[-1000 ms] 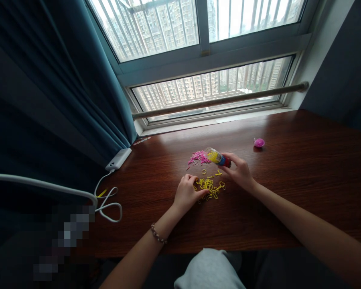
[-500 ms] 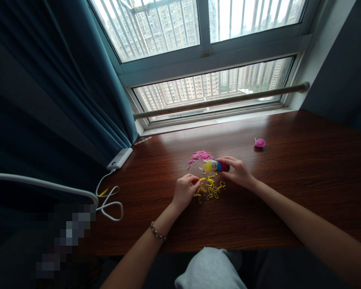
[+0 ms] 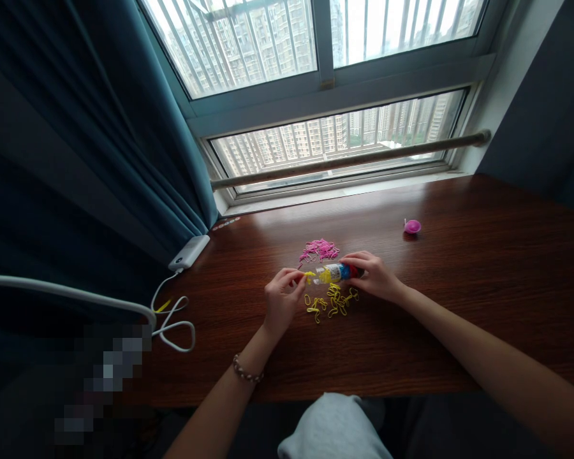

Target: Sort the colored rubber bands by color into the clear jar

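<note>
Between the fingertips of my left hand (image 3: pixel 284 294) are pinched yellow rubber bands (image 3: pixel 310 275), just left of the bottle's mouth. My right hand (image 3: pixel 373 274) is wrapped round a small clear bottle (image 3: pixel 333 273) that lies on its side, its open end facing left. Inside it, yellow, blue and red bands show in layers; my fingers hide part of the right end. Loose yellow rubber bands (image 3: pixel 337 299) are scattered on the table just below the bottle. Pink rubber bands (image 3: pixel 319 249) lie in a pile beyond it.
A pink rounded object (image 3: pixel 412 227) sits at the back right of the brown wooden table (image 3: pixel 459 287). To the left lie a white power strip (image 3: pixel 190 252) and looped white cable (image 3: pixel 178 325). A barred window (image 3: pixel 344 143) and blue curtain (image 3: pixel 172 159) edge the table.
My left hand has lifted yellow bands off the loose pile and moved up and left to the bottle's mouth. The bottle has shifted slightly down and left in my right hand.
</note>
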Demonstrator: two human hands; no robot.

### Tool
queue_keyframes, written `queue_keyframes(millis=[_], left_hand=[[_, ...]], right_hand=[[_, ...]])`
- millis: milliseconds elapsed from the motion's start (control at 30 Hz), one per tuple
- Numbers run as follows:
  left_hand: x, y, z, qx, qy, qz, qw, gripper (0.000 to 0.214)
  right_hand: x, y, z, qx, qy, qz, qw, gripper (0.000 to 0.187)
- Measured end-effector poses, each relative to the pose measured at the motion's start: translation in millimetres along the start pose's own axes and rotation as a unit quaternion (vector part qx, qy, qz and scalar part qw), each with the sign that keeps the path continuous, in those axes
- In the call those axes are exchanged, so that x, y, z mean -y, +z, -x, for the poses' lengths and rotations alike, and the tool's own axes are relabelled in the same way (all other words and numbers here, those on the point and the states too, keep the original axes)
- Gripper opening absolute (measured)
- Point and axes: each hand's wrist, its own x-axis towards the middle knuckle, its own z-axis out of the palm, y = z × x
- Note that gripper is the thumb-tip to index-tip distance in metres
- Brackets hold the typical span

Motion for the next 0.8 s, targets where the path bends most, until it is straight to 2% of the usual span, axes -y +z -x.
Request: queue_keyframes(millis=[133,267,433,533,633,800], left_hand=[[1.2,5.0,3.3,0.033,0.031,-0.003,0.999,0.01],[1.5,7.4,6.3,0.005,0.03,0.016,0.999,0.009],[1.8,7.0,6.9,-0.015,0.073,0.013,0.997,0.009],[2.5,7.7,8.5,-0.021,0.059,0.028,0.998,0.015],[1.7,6.4,10.7,0.001,0.041,0.047,0.998,0.025],[-3.0,0.5,10.1,0.058,0.071,-0.052,0.994,0.036]], right_hand=[[6.4,3.8,2.3,0.013,-0.012,-0.005,1.0,0.043],[10.7,6.4,4.2,0.026,-0.007,-0.006,1.0,0.043],[10.5,6.4,3.7,0.019,0.006,-0.011,1.0,0.042],[9.8,5.6,3.2,0.007,0.023,-0.013,1.0,0.043],[10.2,4.4,2.7,-0.001,0.031,-0.019,0.999,0.042],[12.6,2.1,1.6,-0.011,0.028,-0.024,0.999,0.042]])
